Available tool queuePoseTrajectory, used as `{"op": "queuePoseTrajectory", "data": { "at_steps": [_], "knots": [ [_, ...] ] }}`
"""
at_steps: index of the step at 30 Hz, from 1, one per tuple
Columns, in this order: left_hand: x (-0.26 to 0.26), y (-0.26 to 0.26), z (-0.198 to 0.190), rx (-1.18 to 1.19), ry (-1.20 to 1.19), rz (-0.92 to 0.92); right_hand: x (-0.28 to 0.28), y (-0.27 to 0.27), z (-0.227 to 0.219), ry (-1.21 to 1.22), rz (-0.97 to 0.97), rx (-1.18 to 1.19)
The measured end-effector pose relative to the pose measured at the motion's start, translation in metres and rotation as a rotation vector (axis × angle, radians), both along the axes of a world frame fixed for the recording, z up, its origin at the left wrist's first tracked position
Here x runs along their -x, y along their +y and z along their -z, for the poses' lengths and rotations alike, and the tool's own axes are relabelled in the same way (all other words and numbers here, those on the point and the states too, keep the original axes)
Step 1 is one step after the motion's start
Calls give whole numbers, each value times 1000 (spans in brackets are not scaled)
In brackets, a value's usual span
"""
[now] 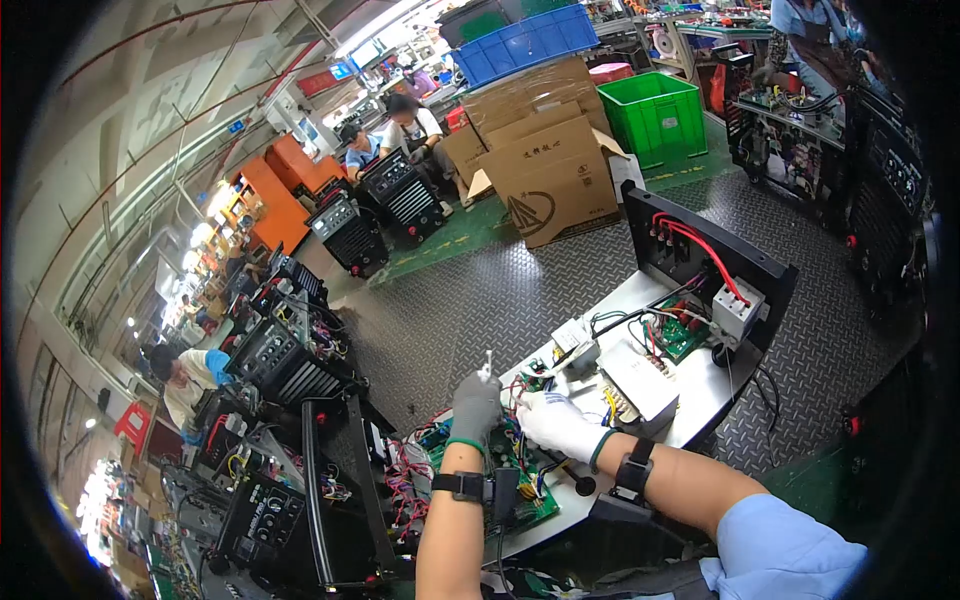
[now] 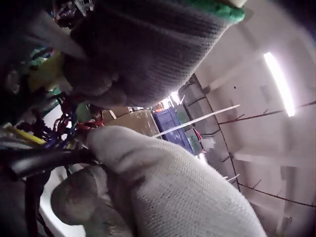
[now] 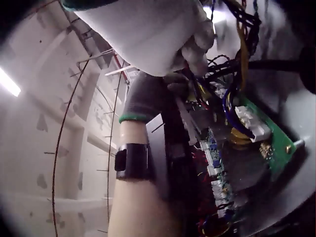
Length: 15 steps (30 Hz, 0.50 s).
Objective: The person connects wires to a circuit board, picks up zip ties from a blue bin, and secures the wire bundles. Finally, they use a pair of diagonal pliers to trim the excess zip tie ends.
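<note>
My left hand (image 1: 475, 408), in a grey glove, and my right hand (image 1: 560, 426), in a white glove, meet over the wiring of an opened machine. Thin white cable ties (image 2: 207, 118) stick out past the gloves, and in the head view they rise from the left fingers. Close by, the right fingers pinch a bundle of thin coloured wires (image 3: 201, 91). Much of the grip is hidden behind the gloves. Below the hands lies a green circuit board (image 1: 537, 497); a white connector (image 3: 254, 123) with wires stands on a board in the right wrist view.
To the right stand a transformer (image 1: 640, 385) and a black upright panel (image 1: 705, 255) with red cables. Black machines (image 1: 285, 360) line the left side. Past the metal floor (image 1: 450, 310) are a cardboard box (image 1: 555, 185) and a green crate (image 1: 655, 120). People sit farther back.
</note>
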State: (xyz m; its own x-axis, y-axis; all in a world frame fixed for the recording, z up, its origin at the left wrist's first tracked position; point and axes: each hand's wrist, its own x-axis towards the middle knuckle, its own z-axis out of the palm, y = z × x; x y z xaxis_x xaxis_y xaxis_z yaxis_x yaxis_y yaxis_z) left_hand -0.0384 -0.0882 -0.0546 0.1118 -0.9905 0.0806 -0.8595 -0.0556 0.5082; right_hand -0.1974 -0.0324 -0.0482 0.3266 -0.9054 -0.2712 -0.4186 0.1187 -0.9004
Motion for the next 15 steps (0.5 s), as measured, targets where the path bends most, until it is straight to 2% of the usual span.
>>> {"op": "queuePoseTrajectory", "data": {
  "at_steps": [1,2,3,4,5,6,7,9,10,11,12,14,15],
  "knots": [
    [2,0,1,2,1,2,-2,-1,-1,184,-25,193],
    [9,2,-4,-60,100,0,-3,-2,-3,371,-51,386],
    [14,5,-10,-121,201,-3,-3,-3,-11,493,-113,440],
    [17,6,-12,-183,304,-7,0,-3,-23,500,-114,441],
    [-7,-23,35,-18,211,70,4,-2,-36,541,-161,585],
    [-3,-19,25,-17,218,70,6,-2,-43,579,-209,729],
    [0,-13,16,-91,393,-10,0,-18,-31,583,-204,789],
    [23,26,-27,-161,748,-172,6,-37,-60,604,-464,669],
    [25,31,-28,-161,755,-178,8,-48,-73,593,-588,574],
    [26,35,-28,-152,762,-192,12,-57,-89,550,-675,264],
    [25,38,-26,-142,768,-208,13,-67,-90,556,-725,121],
    [17,41,-12,-107,846,-205,16,-79,-90,478,-755,55],
    [16,42,-10,-96,937,-243,14,-84,-91,465,-739,-103]
  ]
}}
